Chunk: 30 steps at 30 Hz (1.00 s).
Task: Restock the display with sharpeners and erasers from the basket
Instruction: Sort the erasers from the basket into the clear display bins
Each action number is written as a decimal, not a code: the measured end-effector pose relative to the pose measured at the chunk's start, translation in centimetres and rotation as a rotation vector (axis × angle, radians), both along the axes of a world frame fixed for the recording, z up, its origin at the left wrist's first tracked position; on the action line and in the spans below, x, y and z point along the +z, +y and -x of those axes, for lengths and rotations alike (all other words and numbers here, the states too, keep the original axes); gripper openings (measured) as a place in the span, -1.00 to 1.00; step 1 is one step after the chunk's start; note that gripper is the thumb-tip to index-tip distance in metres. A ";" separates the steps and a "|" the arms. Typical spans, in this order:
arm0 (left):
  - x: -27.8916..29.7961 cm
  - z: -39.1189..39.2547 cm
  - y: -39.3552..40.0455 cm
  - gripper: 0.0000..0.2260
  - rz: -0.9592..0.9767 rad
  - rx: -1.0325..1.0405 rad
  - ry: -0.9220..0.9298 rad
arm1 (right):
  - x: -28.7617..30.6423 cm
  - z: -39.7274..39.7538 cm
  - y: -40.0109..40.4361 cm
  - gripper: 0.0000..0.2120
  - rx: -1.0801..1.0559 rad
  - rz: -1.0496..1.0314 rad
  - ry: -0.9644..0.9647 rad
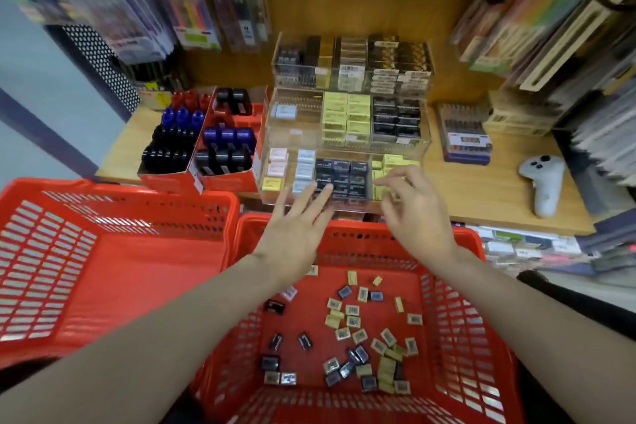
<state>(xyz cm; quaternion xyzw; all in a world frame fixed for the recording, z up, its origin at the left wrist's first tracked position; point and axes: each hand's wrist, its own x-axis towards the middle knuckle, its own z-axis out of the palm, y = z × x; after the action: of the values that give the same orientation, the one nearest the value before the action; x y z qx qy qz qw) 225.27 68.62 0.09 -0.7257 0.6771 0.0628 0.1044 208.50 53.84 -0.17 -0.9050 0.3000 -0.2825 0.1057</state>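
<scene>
Erasers [364, 344] are left scattered in the basket [457, 286] at six o'clock; display [344, 155] partly filled; left hand [296, 227] spread flat, right hand's [413, 213] grasp cannot be told.

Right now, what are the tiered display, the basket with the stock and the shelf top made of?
Tiered display: clear glossy acrylic, probably; contents show through its walls.
Basket: red moulded plastic, slotted walls, slight sheen.
Shelf top: wood-grain surface, matte; solid wood or laminate, can't tell.

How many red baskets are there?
2. One red basket sits on the left with nothing visible inside it; the other basket is under both arms, holding small loose packets. More could be out of view.
</scene>
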 end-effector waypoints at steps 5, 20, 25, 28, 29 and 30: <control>-4.0 2.9 3.8 -0.55 -0.198 -0.229 0.097 | -6.4 5.6 5.3 -0.74 0.144 -0.444 0.761; -20.8 9.7 5.7 -0.12 -0.536 0.438 0.636 | -20.8 13.4 9.6 -0.03 -0.129 -0.965 1.012; -22.1 8.8 4.7 -0.11 -0.543 0.627 0.717 | -22.0 12.0 12.5 -0.01 -0.208 -0.858 0.942; -22.3 8.4 4.6 -0.15 -0.509 0.719 0.833 | -22.0 11.4 12.4 -0.19 -0.179 -0.902 0.880; -22.5 8.5 4.5 -0.18 -0.481 0.749 0.887 | -21.9 11.2 12.1 -0.26 -0.161 -0.920 0.880; -22.5 8.8 4.5 -0.20 -0.460 0.772 0.918 | -21.9 11.0 11.7 -0.33 -0.145 -0.938 0.873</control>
<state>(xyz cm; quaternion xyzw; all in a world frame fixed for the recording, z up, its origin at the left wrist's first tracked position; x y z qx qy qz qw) 216.50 73.12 -22.45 -0.7755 0.3122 0.5439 -0.0733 197.51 65.55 -22.05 -0.7716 0.4676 0.2666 0.3389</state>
